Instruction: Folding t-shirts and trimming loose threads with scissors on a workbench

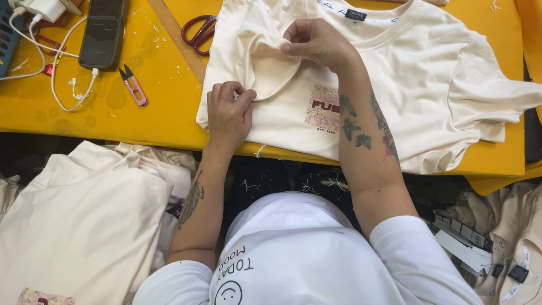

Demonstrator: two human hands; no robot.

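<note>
While my left hand (228, 113) and right hand (316, 42) each pinch the sleeve (271, 65) of the shirt (429, 85) on the table (141, 118), I judge a tug could crumple it or drag the shirt off the near edge.

Taking the yellow table (141, 113) as reference: a phone (103, 31) lies at its far left, screen dark, rectangular, black. A small black rectangular neck label (355, 14) sits at the collar of the cream shirt (429, 85) on the table. A square chest print (323, 107), pink and pale with dark red, lies near the table's front edge. Below the table's right end, a grey-and-white tag strip (463, 240) and a black label (518, 273).
</note>
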